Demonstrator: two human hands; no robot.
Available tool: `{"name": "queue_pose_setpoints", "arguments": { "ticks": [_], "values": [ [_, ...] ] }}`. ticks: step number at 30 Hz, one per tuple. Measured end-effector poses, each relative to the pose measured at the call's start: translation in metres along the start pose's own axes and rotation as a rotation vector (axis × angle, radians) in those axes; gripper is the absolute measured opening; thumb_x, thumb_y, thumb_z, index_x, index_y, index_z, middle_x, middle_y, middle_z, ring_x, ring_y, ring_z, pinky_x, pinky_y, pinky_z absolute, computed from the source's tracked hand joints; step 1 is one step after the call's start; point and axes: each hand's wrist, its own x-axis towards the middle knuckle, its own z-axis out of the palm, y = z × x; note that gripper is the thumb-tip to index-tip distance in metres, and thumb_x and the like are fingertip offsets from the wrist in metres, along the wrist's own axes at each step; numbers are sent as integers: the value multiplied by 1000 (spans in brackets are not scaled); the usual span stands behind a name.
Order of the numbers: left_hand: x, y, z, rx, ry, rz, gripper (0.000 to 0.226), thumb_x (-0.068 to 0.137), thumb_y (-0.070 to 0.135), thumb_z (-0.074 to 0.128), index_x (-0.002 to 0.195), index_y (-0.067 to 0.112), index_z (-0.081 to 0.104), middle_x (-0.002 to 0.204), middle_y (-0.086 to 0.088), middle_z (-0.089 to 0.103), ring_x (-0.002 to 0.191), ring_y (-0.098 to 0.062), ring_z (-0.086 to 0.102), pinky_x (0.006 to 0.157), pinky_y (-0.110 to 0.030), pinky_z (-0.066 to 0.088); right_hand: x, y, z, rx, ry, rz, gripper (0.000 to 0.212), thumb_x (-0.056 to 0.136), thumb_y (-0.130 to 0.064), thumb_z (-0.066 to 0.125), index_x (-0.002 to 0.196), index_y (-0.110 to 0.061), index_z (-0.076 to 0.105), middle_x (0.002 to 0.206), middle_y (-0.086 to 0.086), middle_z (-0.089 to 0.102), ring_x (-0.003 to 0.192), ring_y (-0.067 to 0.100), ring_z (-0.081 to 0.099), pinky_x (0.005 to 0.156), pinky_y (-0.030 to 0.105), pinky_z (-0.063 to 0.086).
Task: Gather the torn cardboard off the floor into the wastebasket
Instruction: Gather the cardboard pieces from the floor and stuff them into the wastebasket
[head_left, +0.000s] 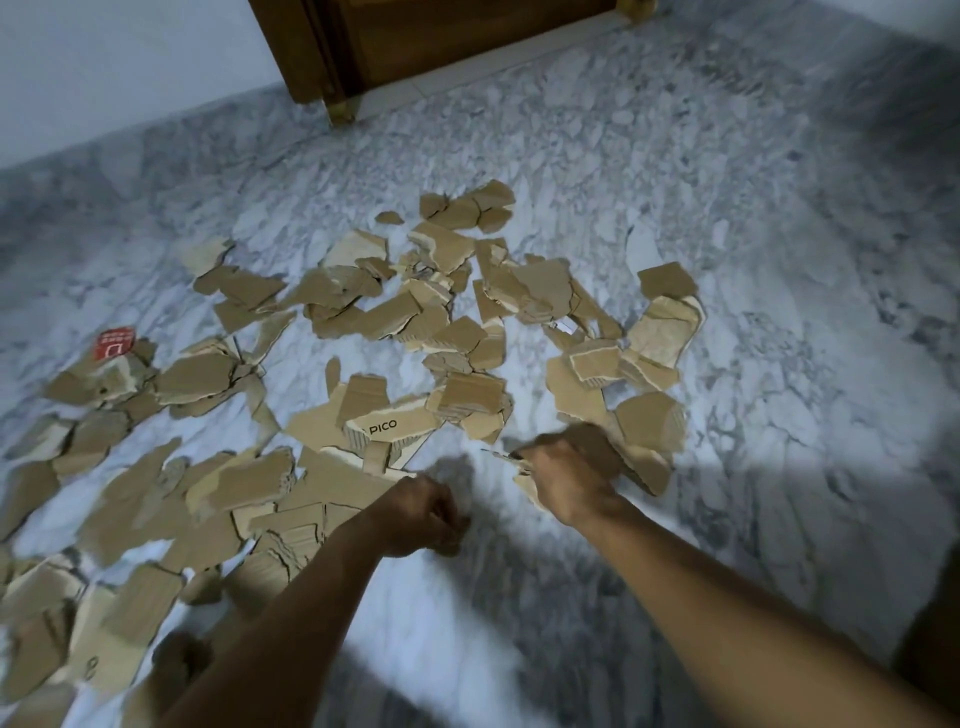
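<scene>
The torn cardboard (395, 317) is spread over the floor (727, 182), ahead and left of both hands. Some pieces are gripped by the right hand (566, 478). The left hand (426, 512) is curled just beside it; whether anything is held cannot be told. Picking up seems begun. Next, more pieces should be grabbed and the unseen wastebasket found.

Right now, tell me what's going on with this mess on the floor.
A person is picking up torn cardboard scattered across the marble floor. Their right hand has its fingers closed on a few scraps at the near right edge of the mess. The left hand is beside it with fingers curled; the blur hides whether it holds anything. Nearly all the cardboard lies on the floor, and no wastebasket is in view.
</scene>
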Motion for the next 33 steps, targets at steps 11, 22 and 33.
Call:
{"name": "queue_pose_setpoints", "arguments": {
  "ticks": [11,22,33],
  "values": [
    [8,-14,21,392,136,8,51,60,53,83,97,23,65,107,-2,61,99,-20,58,80,-27,45,-24,-3,7,-66,-330,-59,89,82,-71,42,155,-40,3,148,2,17,135,34,18,107,56,24],
    [14,-6,20,313,99,-45,42,62,38,89,69,24,50,79,5,61,74,-14,57,57,-20,36,-10,8,-3,69,-258,71,71,66,-42,89,124,-19,57,125,8,61,114,28,56,88,34,48],
    [25,17,5,31,52,-29,17,64,23,90,67,16,75,56,7,68,52,3,60,55,-14,47,-2,58,-50,255,-359,244,101,59,-65,85,138,-13,50,140,3,56,124,26,56,101,35,48]
  ]
}}
